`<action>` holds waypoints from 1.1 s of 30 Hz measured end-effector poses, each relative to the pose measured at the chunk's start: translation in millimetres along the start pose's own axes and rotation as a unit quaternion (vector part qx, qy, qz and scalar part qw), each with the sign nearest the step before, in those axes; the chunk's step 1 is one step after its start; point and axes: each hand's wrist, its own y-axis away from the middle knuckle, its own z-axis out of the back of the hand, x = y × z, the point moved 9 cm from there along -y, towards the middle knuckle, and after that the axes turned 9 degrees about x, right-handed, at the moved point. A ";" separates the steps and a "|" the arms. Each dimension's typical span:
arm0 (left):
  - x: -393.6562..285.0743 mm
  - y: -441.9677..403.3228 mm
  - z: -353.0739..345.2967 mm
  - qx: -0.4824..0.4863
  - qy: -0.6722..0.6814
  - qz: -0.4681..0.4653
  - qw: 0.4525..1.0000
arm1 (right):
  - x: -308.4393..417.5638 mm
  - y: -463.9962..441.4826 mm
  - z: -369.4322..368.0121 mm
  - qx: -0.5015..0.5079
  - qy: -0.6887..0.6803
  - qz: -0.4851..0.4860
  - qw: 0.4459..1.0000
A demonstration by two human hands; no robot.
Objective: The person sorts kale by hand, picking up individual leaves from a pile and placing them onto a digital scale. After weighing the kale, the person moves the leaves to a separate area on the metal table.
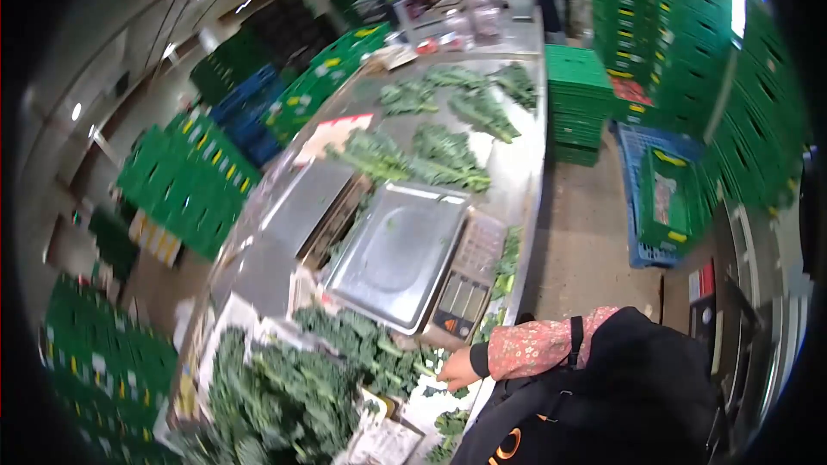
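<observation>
My right hand, in a floral sleeve with a dark cuff, reaches over the near edge of the metal table. Its fingers are closed around the pale stem end of a kale leaf. More kale lies in a large heap beside it, on white paper. Just beyond the hand stands a weighing scale with a bare, shiny metal pan and a keypad side. Small leaf scraps lie under and near my fingers. My left hand is out of view.
Other kale bunches lie farther up the table, near a second metal scale plate. Green crates are stacked on both sides. A blue pallet holds an open green crate. Several people stand at the far end.
</observation>
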 end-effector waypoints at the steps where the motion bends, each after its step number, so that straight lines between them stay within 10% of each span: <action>1: -6.7 -0.9 0.1 0.042 0.088 -0.014 0.995 | -4.8 -4.4 -4.9 -0.002 0.014 -0.006 1.000; 12: -76.3 90.7 27.1 -0.126 0.315 0.081 0.937 | 87.9 -41.9 50.6 0.035 0.041 0.143 0.988; 18: -42.7 157.4 -72.1 -0.025 0.365 0.193 0.910 | 144.3 -74.9 80.8 -0.025 0.079 0.239 0.967; 28: -39.8 183.4 -89.1 -0.032 0.407 0.188 0.893 | 245.3 -242.3 144.3 -0.192 0.565 0.248 0.763; 33: -39.7 196.7 -93.6 -0.070 0.487 0.224 0.841 | 246.6 -311.3 108.6 -0.103 0.515 0.296 0.798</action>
